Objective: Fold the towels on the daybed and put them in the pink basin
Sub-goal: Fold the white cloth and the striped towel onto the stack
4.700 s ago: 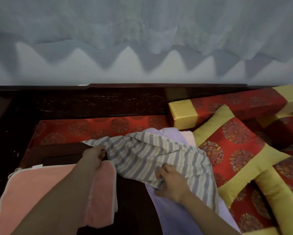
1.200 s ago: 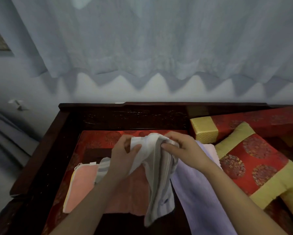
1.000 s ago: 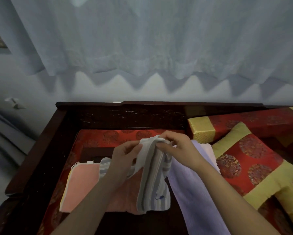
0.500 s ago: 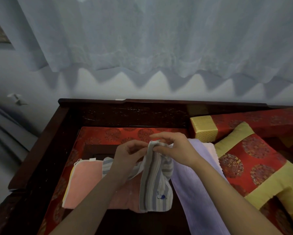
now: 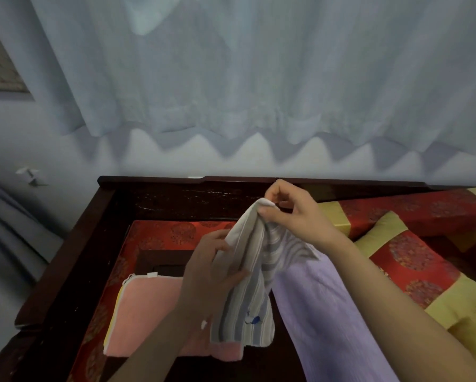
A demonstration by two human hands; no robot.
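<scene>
At nine o'clock a folded pink towel (image 5: pixel 148 307) lies flat on the daybed (image 5: pixel 74 260), and just right of it the left hand (image 5: pixel 209 268) clamps the middle of the striped towel (image 5: pixel 248 293) while the right hand (image 5: pixel 292 213), up at one o'clock, pinches its top corner. The towel hangs bunched and uneven in grey, blue and white stripes, so if either grip slackens, the half-made fold could slide apart and drop onto the pink one. At four o'clock a lilac towel (image 5: pixel 322 312) sprawls unfolded; no basin is visible.

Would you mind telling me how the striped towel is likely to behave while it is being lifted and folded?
Probably floppy: the striped towel hangs limp below the right hand pinching its top. Likely light, since a fingertip pinch holds it. It may bunch unevenly; the left hand steadies its middle.
</scene>
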